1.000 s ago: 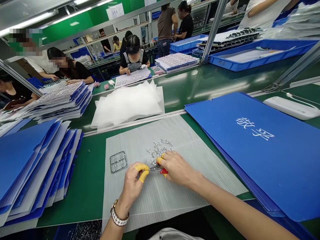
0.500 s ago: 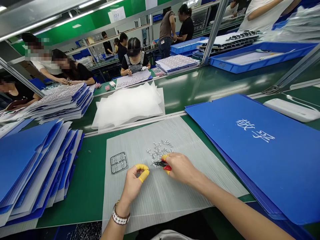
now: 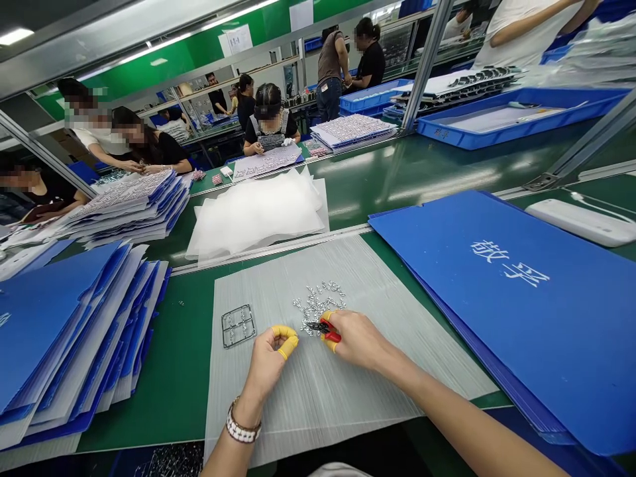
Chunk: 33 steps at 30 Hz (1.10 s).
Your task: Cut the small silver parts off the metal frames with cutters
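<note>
Right hand (image 3: 358,341) closes on red-handled cutters (image 3: 328,329) beside metal parts (image 3: 315,301); left hand (image 3: 268,361) pinches shut, anything held hidden.

The hands, left (image 3: 268,358) and right (image 3: 358,341), had free room over the grey corrugated plastic sheet (image 3: 318,404) toward the near edge, with small metal pieces (image 3: 315,301) just ahead and a metal frame (image 3: 238,326) just left. Stacked blue folders (image 3: 64,331) walled the green tabletop (image 3: 173,377) on the left; a broad blue folder (image 3: 497,311) lay right. Farther ahead, a metal rail (image 3: 268,250) ran before white plastic sheets (image 3: 256,215).
</note>
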Available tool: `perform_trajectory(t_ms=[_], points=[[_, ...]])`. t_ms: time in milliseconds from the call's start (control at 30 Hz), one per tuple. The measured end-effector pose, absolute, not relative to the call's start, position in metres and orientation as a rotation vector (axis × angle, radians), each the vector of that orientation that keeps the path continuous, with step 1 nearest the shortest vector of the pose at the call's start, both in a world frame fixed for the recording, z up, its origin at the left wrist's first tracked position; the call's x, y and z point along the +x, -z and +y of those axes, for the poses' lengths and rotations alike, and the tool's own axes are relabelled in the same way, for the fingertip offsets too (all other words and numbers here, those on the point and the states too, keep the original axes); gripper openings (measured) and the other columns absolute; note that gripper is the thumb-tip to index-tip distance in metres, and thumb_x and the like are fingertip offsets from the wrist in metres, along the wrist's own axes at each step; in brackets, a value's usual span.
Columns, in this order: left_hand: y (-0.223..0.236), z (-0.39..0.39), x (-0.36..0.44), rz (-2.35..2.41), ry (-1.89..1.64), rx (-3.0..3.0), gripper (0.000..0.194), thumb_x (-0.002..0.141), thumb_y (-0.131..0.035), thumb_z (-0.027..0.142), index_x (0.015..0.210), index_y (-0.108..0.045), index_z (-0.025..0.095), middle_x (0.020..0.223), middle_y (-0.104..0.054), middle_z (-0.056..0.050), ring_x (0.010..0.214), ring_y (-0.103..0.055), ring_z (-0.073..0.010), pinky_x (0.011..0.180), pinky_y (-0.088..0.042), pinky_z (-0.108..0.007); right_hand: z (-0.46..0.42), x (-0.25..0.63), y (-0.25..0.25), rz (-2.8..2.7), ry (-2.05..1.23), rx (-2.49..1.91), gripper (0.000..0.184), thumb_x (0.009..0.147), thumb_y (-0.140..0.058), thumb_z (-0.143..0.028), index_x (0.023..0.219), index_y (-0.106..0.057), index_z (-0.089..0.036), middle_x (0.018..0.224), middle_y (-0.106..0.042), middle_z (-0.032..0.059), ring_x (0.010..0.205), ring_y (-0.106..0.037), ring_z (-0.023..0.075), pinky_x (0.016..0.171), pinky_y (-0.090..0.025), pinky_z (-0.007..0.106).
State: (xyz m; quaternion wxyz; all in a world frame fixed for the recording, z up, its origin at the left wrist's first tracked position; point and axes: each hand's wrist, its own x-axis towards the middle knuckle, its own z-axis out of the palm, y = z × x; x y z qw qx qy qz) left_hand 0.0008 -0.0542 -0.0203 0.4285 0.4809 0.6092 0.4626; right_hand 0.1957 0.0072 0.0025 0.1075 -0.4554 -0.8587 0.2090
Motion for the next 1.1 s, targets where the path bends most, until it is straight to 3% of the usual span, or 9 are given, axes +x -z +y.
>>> perform_trajectory(t_ms=[167, 333, 633, 867, 1100], points=[[0.026, -0.049, 0.006, 1.637, -1.19, 1.332, 0.014, 0.073, -0.063, 0.024, 0.083, -0.072, 0.018, 0.08, -0.07, -0.006, 0.073, -0.06, -0.0178, 0.071, -0.046, -0.031, 0.007, 0.196, 0.005, -2.472, -0.658, -1.34, 0.003, 0.077, -0.053, -0.022, 0.077, -0.056, -0.021, 0.073, -0.061, 0.0024, 0.066, -0.057, 0.019, 0.056, -0.034, 0.026], [0.026, -0.053, -0.029, 1.773, -1.286, 1.347, 0.017, 0.073, -0.062, 0.026, 0.085, -0.073, 0.021, 0.083, -0.069, -0.006, 0.072, -0.059, -0.0178, 0.068, -0.046, -0.03, 0.013, 0.182, 0.009, -2.471, -0.73, -1.268, 0.016, 0.078, -0.05, -0.024, 0.091, -0.06, -0.021, 0.081, -0.065, 0.0034, 0.074, -0.06, 0.0205, 0.062, -0.038, 0.028], [0.036, -0.083, -0.111, 1.827, -1.555, 1.018, 0.028, 0.073, -0.064, 0.039, 0.09, -0.07, 0.017, 0.082, -0.07, -0.008, 0.076, -0.064, -0.0216, 0.072, -0.05, -0.034, 0.04, 0.048, -0.006, -2.592, -0.786, -1.378, 0.021, 0.081, -0.048, -0.028, 0.097, -0.059, -0.019, 0.087, -0.067, 0.0069, 0.078, -0.063, 0.0221, 0.058, -0.035, 0.026], [0.049, -0.086, -0.134, 1.834, -1.69, 0.751, 0.042, 0.069, -0.071, 0.031, 0.108, -0.063, 0.018, 0.114, -0.063, -0.013, 0.102, -0.06, -0.0244, 0.09, -0.045, -0.039, 0.041, 0.003, 0.014, -2.579, -0.794, -1.424, 0.021, 0.075, -0.054, -0.022, 0.095, -0.059, -0.016, 0.084, -0.068, 0.0087, 0.077, -0.064, 0.0236, 0.056, -0.036, 0.025], [0.034, -0.074, -0.13, 1.623, -1.673, 0.699, 0.056, 0.076, -0.066, 0.04, 0.126, -0.051, 0.021, 0.126, -0.056, -0.015, 0.111, -0.056, -0.0274, 0.092, -0.045, -0.041, 0.032, 0.006, 0.007, -2.437, -0.925, -1.251, 0.016, 0.082, -0.05, -0.024, 0.097, -0.053, -0.02, 0.085, -0.065, -0.0007, 0.074, -0.06, 0.0131, 0.058, -0.039, 0.019]])
